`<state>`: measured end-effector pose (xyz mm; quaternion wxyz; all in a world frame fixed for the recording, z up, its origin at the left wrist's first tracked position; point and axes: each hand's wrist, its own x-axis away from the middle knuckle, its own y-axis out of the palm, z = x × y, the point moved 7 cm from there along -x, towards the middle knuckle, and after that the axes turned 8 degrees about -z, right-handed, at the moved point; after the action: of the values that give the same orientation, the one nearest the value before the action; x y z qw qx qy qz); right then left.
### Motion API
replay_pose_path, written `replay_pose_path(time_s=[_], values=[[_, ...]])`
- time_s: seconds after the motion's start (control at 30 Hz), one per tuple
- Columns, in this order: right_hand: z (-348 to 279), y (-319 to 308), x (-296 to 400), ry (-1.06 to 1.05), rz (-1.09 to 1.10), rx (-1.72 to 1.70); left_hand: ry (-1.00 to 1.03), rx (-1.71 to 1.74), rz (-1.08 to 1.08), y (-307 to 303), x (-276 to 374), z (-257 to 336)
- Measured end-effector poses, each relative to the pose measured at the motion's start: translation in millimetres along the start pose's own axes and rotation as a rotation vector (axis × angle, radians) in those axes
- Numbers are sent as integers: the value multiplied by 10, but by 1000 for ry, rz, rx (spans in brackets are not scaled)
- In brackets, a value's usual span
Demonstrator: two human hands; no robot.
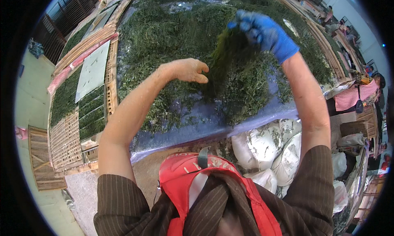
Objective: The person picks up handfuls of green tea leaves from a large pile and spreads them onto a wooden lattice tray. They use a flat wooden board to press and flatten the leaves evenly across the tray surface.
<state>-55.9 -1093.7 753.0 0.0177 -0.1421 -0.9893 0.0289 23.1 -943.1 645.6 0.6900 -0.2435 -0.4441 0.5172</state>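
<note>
A thick layer of dark green seaweed [172,29] covers a table lined with a blue-purple sheet [194,125]. My right hand [261,32], in a blue knitted glove, is raised over the seaweed and grips a loose clump of seaweed [237,48] that hangs down, blurred. Lower and to the left, my left hand [190,70] is bare and held above the layer, thumb and fingers apart, with nothing in it. Its fingertips point towards the hanging strands; whether they touch cannot be told.
At the left, bamboo racks [66,128] carry seaweed strips and a pale flat board [93,71]. Full white plastic bags [264,146] lie below the table's near edge. Another person's hand [103,2] shows at the top left. A person in a pink striped top [354,95] is at the right.
</note>
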Motion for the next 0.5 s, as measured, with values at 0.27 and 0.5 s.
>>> replay_pose_path(time_s=[0.27, 0.5], values=[[-1193, -145, -185, -112, 43, 482, 263, -227, 105, -167, 190, 834], [-1856, 249, -207, -272, -46, 585, 54, -479, 651, -1783, 80, 1495]])
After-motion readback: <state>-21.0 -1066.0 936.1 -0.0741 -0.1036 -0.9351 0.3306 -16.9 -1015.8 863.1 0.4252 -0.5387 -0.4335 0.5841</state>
